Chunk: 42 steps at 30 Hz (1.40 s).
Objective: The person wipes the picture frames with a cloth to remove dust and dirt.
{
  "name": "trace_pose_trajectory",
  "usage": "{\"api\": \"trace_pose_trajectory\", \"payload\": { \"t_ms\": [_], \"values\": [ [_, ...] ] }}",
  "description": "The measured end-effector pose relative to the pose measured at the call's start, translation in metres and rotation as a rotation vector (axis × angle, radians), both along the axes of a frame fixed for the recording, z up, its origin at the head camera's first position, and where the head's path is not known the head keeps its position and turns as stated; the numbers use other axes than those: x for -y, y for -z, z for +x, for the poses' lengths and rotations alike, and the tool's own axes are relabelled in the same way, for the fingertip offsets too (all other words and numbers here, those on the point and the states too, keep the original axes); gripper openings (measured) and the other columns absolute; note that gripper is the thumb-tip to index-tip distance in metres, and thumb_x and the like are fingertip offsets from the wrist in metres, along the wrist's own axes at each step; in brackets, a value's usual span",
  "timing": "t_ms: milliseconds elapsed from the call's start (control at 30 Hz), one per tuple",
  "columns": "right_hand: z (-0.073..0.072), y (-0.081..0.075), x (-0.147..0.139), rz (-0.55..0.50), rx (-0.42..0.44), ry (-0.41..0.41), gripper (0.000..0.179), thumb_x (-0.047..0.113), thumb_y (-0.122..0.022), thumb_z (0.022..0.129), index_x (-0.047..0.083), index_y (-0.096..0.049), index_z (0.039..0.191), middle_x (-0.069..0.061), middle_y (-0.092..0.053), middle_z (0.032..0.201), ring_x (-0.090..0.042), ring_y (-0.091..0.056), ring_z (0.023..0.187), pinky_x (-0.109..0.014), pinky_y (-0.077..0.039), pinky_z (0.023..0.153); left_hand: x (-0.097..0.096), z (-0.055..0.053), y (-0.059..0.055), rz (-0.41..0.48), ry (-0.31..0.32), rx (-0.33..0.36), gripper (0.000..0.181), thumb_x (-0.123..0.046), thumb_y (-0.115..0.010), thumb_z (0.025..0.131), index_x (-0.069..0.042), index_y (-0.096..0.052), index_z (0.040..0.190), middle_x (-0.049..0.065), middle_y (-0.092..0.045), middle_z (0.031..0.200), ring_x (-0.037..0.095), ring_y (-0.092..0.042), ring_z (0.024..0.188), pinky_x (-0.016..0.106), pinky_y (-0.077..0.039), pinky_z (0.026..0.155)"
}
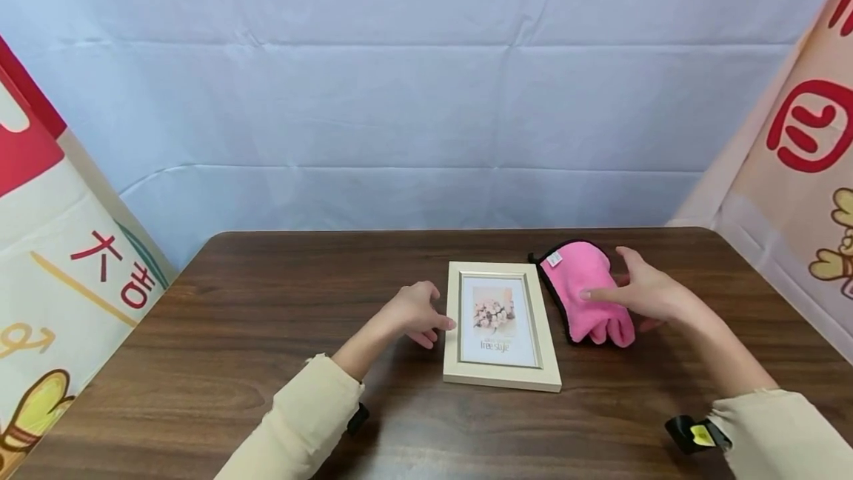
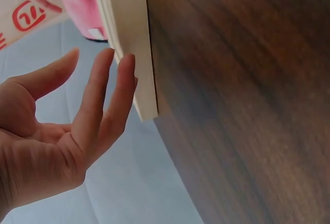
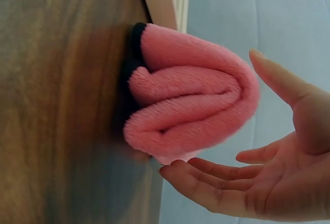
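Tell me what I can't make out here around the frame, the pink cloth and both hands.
- Left hand and picture frame: head view can't settle contact; in the left wrist view the fingertips lie against the frame's edge.
- Pink cloth: its right side is hidden behind the right hand in the head view.
- Right hand on cloth: right wrist view shows open fingers beside the cloth, contact unclear.
- Frame's small print: too small to read.

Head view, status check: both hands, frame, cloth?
Left hand open, fingers at picture frame left edge. Right hand open over folded pink cloth, not gripping. Frame flat on table, cloth beside it. Nothing in the way.
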State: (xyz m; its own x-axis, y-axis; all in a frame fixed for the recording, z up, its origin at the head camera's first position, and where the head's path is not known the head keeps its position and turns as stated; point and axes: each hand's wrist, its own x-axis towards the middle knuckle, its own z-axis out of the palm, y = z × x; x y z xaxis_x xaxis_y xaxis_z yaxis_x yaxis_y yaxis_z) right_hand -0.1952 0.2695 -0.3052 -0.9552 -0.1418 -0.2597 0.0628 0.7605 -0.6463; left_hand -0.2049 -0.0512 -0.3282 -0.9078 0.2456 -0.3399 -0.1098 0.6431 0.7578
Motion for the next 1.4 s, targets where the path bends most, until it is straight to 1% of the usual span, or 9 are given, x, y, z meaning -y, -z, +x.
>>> {"api": "trace_pose_trajectory", "payload": {
  "t_ms": [167, 367, 500, 633, 733, 967, 1100, 1233, 1400],
  "values": [
    [-0.001, 0.006, 0.007, 0.055, -0.011, 0.011, 0.113, 0.050, -0.065, 0.079, -0.015, 0.008, 0.136, -0.040, -0.031, 0.120, -0.033, -0.052, 0.084, -0.036, -0.051, 0.054, -0.006, 0.002, 0.005, 0.008, -0.010, 0.030, 0.051, 0.001, -0.071, 0.076, 0.008, -0.043, 0.119, 0.017, -0.055, 0.082, 0.027, -0.063, 0.060, 0.032, -0.054, 0.047],
    [-0.001, 0.013, 0.017, -0.015, 0.059, 0.071, 0.111, 0.045, -0.072, 0.073, -0.011, 0.002, 0.135, -0.018, -0.055, 0.074, -0.020, -0.055, 0.049, -0.037, -0.048, 0.044, -0.009, 0.004, 0.011, -0.005, 0.002, 0.042, 0.047, 0.008, -0.070, 0.074, 0.006, -0.046, 0.113, 0.021, -0.053, 0.089, 0.026, -0.062, 0.057, 0.031, -0.054, 0.046],
    [0.000, 0.016, 0.021, -0.026, 0.088, 0.087, 0.100, 0.037, -0.074, 0.072, -0.011, -0.006, 0.128, -0.011, -0.058, 0.057, -0.020, -0.056, 0.045, -0.036, -0.047, 0.041, -0.010, 0.005, 0.011, -0.019, 0.003, 0.031, 0.046, 0.009, -0.071, 0.073, 0.006, -0.046, 0.113, 0.023, -0.052, 0.096, 0.025, -0.061, 0.054, 0.030, -0.054, 0.046],
    [0.001, 0.018, 0.021, -0.013, 0.099, 0.074, 0.086, 0.030, -0.075, 0.071, -0.011, -0.015, 0.118, -0.010, -0.060, 0.057, -0.022, -0.058, 0.046, -0.037, -0.048, 0.042, -0.011, 0.006, 0.012, -0.014, -0.001, 0.023, 0.044, 0.010, -0.071, 0.072, 0.005, -0.047, 0.108, 0.023, -0.052, 0.096, 0.024, -0.062, 0.053, 0.029, -0.054, 0.046],
    [0.002, 0.019, 0.022, 0.000, 0.100, 0.072, 0.084, 0.030, -0.076, 0.071, -0.011, -0.017, 0.115, -0.009, -0.061, 0.057, -0.021, -0.057, 0.045, -0.038, -0.049, 0.043, -0.011, 0.007, 0.012, -0.014, 0.002, 0.010, 0.041, 0.011, -0.071, 0.071, 0.005, -0.047, 0.104, 0.023, -0.052, 0.096, 0.025, -0.062, 0.052, 0.028, -0.054, 0.046],
    [0.000, 0.024, 0.023, 0.037, 0.108, 0.095, 0.118, 0.034, -0.078, 0.068, -0.012, 0.011, 0.131, -0.009, -0.058, 0.056, -0.020, -0.055, 0.043, -0.036, -0.049, 0.041, -0.011, 0.009, 0.013, -0.023, -0.001, -0.007, 0.044, 0.011, -0.072, 0.070, 0.005, -0.047, 0.106, 0.029, -0.049, 0.108, 0.025, -0.063, 0.051, 0.027, -0.053, 0.045],
    [0.000, 0.026, 0.022, 0.021, 0.112, 0.117, 0.101, 0.019, -0.075, 0.067, -0.014, 0.000, 0.127, -0.011, -0.059, 0.057, -0.020, -0.058, 0.046, -0.037, -0.051, 0.044, -0.012, 0.009, 0.015, -0.030, 0.003, -0.017, 0.045, 0.011, -0.072, 0.069, 0.006, -0.047, 0.106, 0.031, -0.047, 0.111, 0.024, -0.063, 0.049, 0.027, -0.053, 0.045],
    [0.000, 0.028, 0.018, -0.052, 0.109, 0.136, 0.075, 0.006, -0.072, 0.068, -0.014, -0.015, 0.113, -0.017, -0.058, 0.060, -0.024, -0.061, 0.048, -0.038, -0.054, 0.046, -0.012, 0.009, 0.016, -0.024, 0.003, -0.024, 0.045, 0.011, -0.072, 0.069, 0.006, -0.047, 0.107, 0.032, -0.047, 0.111, 0.024, -0.062, 0.049, 0.026, -0.053, 0.044],
    [0.001, 0.028, 0.013, -0.124, 0.089, 0.135, 0.068, 0.000, -0.068, 0.069, -0.015, -0.017, 0.112, -0.022, -0.054, 0.071, -0.026, -0.061, 0.050, -0.040, -0.054, 0.048, -0.012, 0.011, 0.015, -0.001, 0.002, -0.032, 0.040, 0.013, -0.072, 0.069, 0.007, -0.048, 0.101, 0.029, -0.051, 0.102, 0.026, -0.063, 0.050, 0.027, -0.053, 0.044]
  ]
}}
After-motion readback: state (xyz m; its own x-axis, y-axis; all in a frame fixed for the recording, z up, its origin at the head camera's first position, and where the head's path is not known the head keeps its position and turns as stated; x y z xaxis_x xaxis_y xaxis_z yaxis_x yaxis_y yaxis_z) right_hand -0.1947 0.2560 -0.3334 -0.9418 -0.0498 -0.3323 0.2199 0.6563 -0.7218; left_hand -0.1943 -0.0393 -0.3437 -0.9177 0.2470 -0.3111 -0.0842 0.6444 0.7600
